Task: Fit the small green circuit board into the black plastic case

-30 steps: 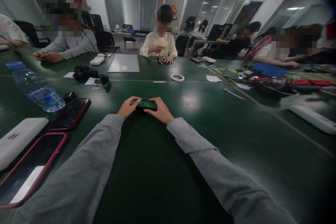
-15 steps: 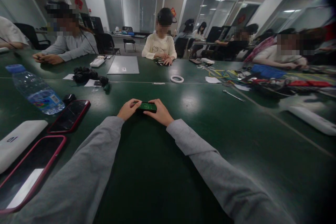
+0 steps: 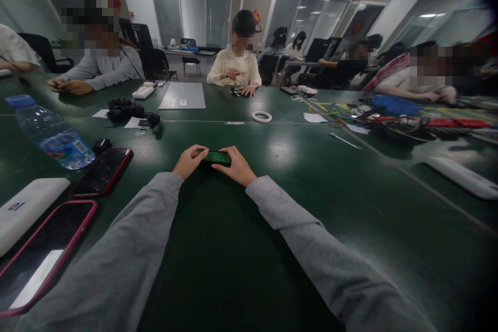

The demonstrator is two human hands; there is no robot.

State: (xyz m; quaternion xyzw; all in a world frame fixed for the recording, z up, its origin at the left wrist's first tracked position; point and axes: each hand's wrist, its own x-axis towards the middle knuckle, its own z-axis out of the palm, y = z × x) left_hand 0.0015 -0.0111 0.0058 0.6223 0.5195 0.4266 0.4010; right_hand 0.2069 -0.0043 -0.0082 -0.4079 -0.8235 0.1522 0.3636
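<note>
Both hands gripping small green board [image 3: 218, 156] mid-table: left hand [image 3: 189, 161] pinching its left end, right hand [image 3: 236, 166] clasping right end. Vs a sec ago nothing's really shifting, grip & board pos. staying same, so work's holding steady. Bottle [image 3: 52, 132] and phones [image 3: 101, 171] sitting left.

Green board [image 3: 218, 156]: markings too small to read, both ends hidden under fingers [image 3: 196, 151]. Near phone [image 3: 41, 259] cut by left edge. Cable heap [image 3: 392, 116] at right blurred, items indistinguishable. White case [image 3: 23, 210] partly out of frame.
</note>
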